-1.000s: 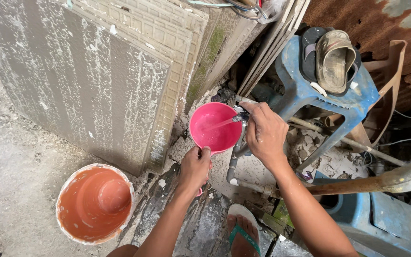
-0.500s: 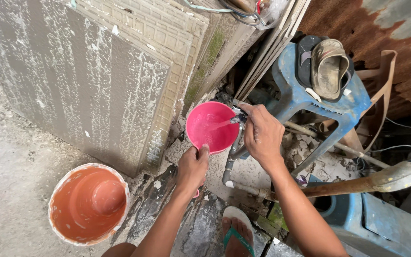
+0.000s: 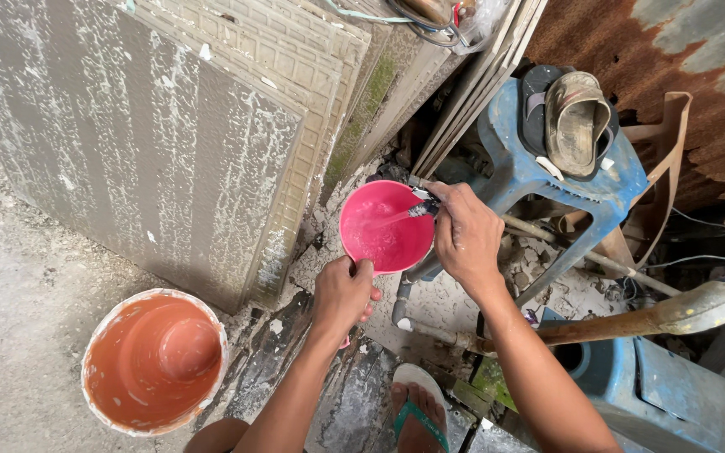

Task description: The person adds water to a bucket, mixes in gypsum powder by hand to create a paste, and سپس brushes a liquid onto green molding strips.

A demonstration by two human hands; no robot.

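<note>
Since the earlier frame little has shifted: both hands stay at the pink dipper (image 3: 383, 228), and the water stream into it keeps running while the view sits slightly nearer. The pink dipper is the landmark — a round plastic scoop held just below a small tap (image 3: 424, 204), with a thin jet of water crossing its bowl and pooling inside. The left hand (image 3: 344, 294) is closed around the dipper's handle at the near rim, thumb on top. The right hand (image 3: 466, 237) sits just right of the dipper, fingers wrapped shut on the tap. Below the dipper a grey pipe (image 3: 404, 289) drops from the tap toward the rough ground. Left of the dipper lean large grey tiles (image 3: 136, 143), streaked with white mortar, with ribbed tiles behind them. Well to the lower left of the dipper stands an orange bucket (image 3: 153, 362) with a white-crusted rim. Right of the dipper stands a blue plastic stool (image 3: 564, 180) carrying worn sandals (image 3: 575, 117), against a rusty corrugated sheet (image 3: 673, 50). To the lower right of the dipper a wooden handle (image 3: 631, 319) lies across a blue tub (image 3: 673, 394) — its far end is out of view. Directly below the dipper, at the bottom edge, the person's foot in a green-strapped flip-flop (image 3: 417, 415) rests on dark slabs.
</note>
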